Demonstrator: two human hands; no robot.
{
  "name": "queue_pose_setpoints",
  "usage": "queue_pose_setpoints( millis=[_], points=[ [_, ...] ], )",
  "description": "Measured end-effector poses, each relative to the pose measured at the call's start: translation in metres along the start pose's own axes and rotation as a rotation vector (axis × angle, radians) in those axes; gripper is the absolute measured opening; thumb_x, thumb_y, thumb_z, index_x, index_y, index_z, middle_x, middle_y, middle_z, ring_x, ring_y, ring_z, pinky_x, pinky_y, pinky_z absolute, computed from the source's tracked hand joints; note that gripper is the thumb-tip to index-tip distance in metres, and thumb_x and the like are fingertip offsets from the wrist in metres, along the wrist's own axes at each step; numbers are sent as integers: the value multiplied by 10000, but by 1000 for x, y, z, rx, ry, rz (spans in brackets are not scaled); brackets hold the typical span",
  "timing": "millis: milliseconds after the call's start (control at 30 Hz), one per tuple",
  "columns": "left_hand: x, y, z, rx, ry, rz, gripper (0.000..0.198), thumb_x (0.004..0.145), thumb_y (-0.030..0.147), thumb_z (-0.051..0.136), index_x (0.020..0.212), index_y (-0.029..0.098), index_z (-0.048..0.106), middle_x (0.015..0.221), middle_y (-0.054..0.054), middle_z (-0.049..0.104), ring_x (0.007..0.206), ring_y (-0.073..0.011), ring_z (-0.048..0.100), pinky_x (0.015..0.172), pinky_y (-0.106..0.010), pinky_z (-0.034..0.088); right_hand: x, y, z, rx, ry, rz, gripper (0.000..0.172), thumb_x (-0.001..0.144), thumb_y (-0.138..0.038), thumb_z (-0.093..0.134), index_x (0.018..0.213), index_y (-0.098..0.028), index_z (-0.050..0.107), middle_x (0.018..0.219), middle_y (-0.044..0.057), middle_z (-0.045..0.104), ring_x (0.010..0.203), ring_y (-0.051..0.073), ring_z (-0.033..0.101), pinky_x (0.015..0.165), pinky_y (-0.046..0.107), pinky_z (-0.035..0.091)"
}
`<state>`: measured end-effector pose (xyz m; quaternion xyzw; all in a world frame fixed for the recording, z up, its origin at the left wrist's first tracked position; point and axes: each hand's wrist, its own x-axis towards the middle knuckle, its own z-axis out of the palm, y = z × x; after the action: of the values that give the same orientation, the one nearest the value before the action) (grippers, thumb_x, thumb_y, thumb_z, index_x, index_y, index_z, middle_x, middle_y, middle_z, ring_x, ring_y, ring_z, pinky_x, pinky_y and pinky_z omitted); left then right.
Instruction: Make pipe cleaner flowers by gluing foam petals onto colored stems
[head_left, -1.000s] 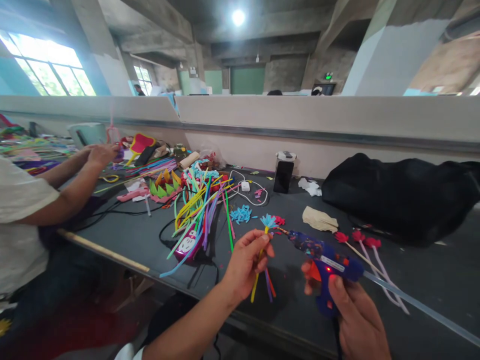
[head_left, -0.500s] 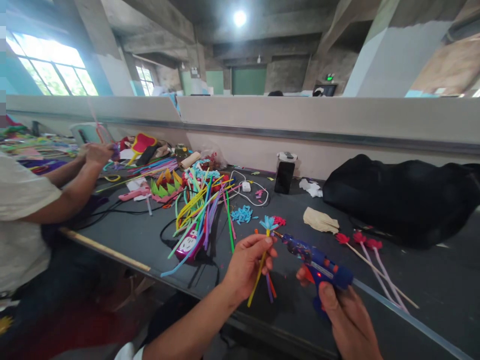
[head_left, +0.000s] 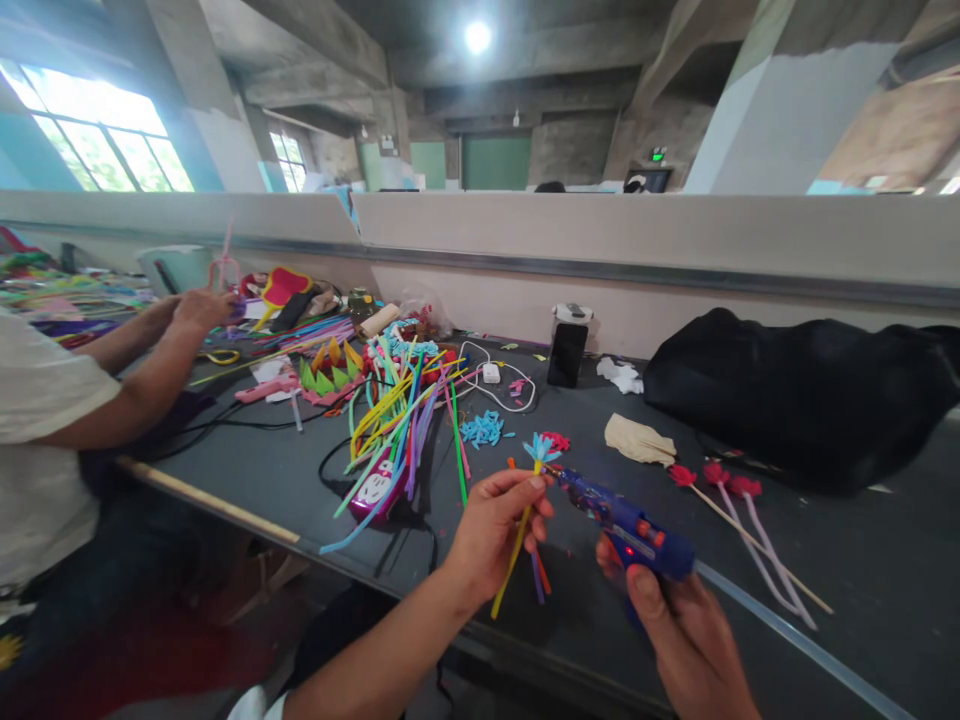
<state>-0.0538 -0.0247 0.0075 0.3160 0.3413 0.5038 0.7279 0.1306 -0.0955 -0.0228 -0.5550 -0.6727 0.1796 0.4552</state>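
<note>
**Two-handed station: glue gun at the base of a blue flower**

The work surface is a dark table (head_left: 255, 470), backed by a low pale partition (head_left: 645, 225). Beyond it are concrete columns and beams, a lit ceiling lamp (head_left: 478, 38) and bright windows (head_left: 90, 120). On the left side of the table, a bundle of coloured fuzzy stems (head_left: 420, 400) lies partly over a purple power strip (head_left: 379, 490). Right of the bundle are a pile of blue pieces (head_left: 484, 429) and a few red pieces (head_left: 559, 441). A phone (head_left: 568, 353) stands upright near the partition. On the right are a folded tan cloth or paper (head_left: 639, 440), three red flowers (head_left: 712, 475) on stems, and a black bag (head_left: 795, 400). A co-worker's arm (head_left: 135, 400) extends over the table at far left.

The left forearm rises from the lower edge; the left hand (head_left: 499, 520) is above the table, thumb and index finger pinching the yellow stem (head_left: 510, 573) just below the blue flower (head_left: 541, 450). The flower is upright, petals up.

The right hand (head_left: 679, 610) enters from the lower right, fingers wrapped around the grip of the blue glue gun (head_left: 626, 525). The nozzle points up-left, at the flower's base; contact cannot be determined. A translucent glue stick (head_left: 795, 640) projects from the rear.
</note>
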Motion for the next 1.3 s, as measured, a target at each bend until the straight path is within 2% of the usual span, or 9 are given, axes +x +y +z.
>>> queue_pose_setpoints(
  millis=[433,1033,1300],
  points=[
    [0,-1,0,1,-18,-12,222,713,301,733,822,117,675,600,-12,626,406,-67,522,361,-156,359,-3,8,-2,-70,-3,-8,388,905,-471,444,1008,-209,711,972,68,752,886,224,715,780,285,573],
    [-1,0,0,2,-21,-24,262,697,331,743,825,111,680,594,-14,623,399,-68,519,351,-158,351,-2,11,-1,-50,-1,23,387,894,-482,467,1014,-204,710,994,78,746,892,238,713,791,307,578],
    [-1,0,0,2,-31,-15,217,726,308,718,818,115,680,589,-9,619,396,-64,515,352,-152,360,-1,8,2,-31,14,35,368,891,-479,477,1006,-210,701,966,61,750,883,232,713,784,304,580]
  ],
)
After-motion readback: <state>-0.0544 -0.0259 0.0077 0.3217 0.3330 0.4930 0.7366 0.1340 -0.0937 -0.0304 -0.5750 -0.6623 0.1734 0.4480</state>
